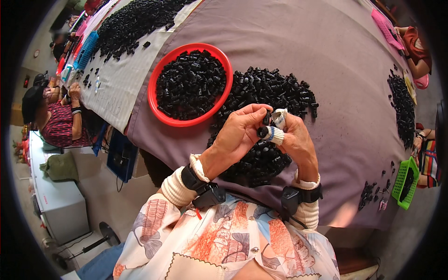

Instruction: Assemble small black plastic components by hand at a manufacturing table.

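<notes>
- Thumb and forefinger of the left hand (pixel 233 133) pinched a small black part (pixel 267 117).
- The right hand (pixel 298 141), with white wraps (pixel 276 136) on its fingers, was just beside it; a second black part (pixel 262 132) showed at a wrapped fingertip, though overlap hid whether that hand gripped it.
- A pile of black parts (pixel 275 88) spread beneath and beyond both hands.
- A red basin (pixel 184 122) of similar parts stood beyond the left hand, to its left.
</notes>
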### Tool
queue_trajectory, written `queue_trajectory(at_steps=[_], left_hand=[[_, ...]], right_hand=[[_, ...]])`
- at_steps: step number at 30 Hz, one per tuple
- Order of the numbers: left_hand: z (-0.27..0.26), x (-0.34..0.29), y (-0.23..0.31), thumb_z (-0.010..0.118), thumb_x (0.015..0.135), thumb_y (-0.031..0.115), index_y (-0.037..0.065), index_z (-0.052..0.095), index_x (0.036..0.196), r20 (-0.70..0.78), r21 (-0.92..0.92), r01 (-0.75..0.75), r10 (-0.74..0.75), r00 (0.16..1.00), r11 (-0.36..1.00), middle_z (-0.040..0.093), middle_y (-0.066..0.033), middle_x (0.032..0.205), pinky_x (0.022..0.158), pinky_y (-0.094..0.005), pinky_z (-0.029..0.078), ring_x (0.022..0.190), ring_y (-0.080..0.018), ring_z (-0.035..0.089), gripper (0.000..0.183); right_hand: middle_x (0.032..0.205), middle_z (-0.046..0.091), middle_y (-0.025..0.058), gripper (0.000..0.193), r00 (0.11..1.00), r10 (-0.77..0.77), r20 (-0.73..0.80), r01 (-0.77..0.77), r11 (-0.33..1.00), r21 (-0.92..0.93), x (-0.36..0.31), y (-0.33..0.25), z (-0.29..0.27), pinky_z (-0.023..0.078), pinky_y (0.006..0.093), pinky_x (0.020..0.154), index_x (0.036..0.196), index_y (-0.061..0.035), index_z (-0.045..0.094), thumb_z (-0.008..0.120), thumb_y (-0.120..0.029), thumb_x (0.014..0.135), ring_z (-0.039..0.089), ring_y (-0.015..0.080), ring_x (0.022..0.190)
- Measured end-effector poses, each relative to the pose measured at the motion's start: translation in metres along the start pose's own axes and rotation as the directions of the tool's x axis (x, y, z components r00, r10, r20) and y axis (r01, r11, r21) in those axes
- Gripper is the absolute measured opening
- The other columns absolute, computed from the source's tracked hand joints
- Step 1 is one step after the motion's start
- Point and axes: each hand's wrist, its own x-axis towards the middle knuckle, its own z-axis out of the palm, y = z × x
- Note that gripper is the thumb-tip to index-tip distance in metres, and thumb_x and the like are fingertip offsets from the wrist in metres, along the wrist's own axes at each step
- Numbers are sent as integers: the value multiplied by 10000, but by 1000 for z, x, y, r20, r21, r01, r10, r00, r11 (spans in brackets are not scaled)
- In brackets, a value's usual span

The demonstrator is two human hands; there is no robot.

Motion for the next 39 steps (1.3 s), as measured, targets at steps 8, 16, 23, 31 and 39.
queue_trajectory(at_steps=[8,16,23,31,39], left_hand=[[-2,-1,-2,490,900,107,7,546,1024,12,-3,15,-15,1000,1000,610,-52,834,640,-210,502,736,-94,596,170],[-6,-1,-3,506,894,123,29,557,1006,-16,75,-20,21,1000,997,611,-38,868,620,-218,502,737,-88,596,155],[-5,-1,-8,520,891,141,35,565,988,-38,127,-34,40,999,991,608,-30,870,640,-227,493,754,-87,594,150],[-18,2,1,497,898,129,19,544,1016,-30,-20,-60,59,998,998,590,-37,823,633,-234,488,720,-104,582,168],[-24,1,10,483,905,147,12,511,1045,17,-89,-20,22,1000,996,561,-41,802,631,-263,478,698,-114,542,196]], right_hand=[[615,493,0,295,999,38,2,-38,998,-44,1,-1,0,355,247,477,755,-20,563,734,-237,654,441,81,544],[606,497,41,325,1000,3,19,1,982,-187,4,-6,0,374,277,509,739,5,544,734,-243,649,455,117,557],[624,504,46,314,1000,-6,16,9,982,-189,0,-3,2,382,282,526,788,12,562,719,-237,677,454,123,567],[600,482,-54,203,998,48,35,-49,999,20,-1,-8,4,327,204,449,747,-41,565,699,-192,726,410,35,512],[553,462,-49,201,996,92,-1,-92,995,39,0,0,3,305,197,372,745,-49,537,693,-176,735,417,27,435]])
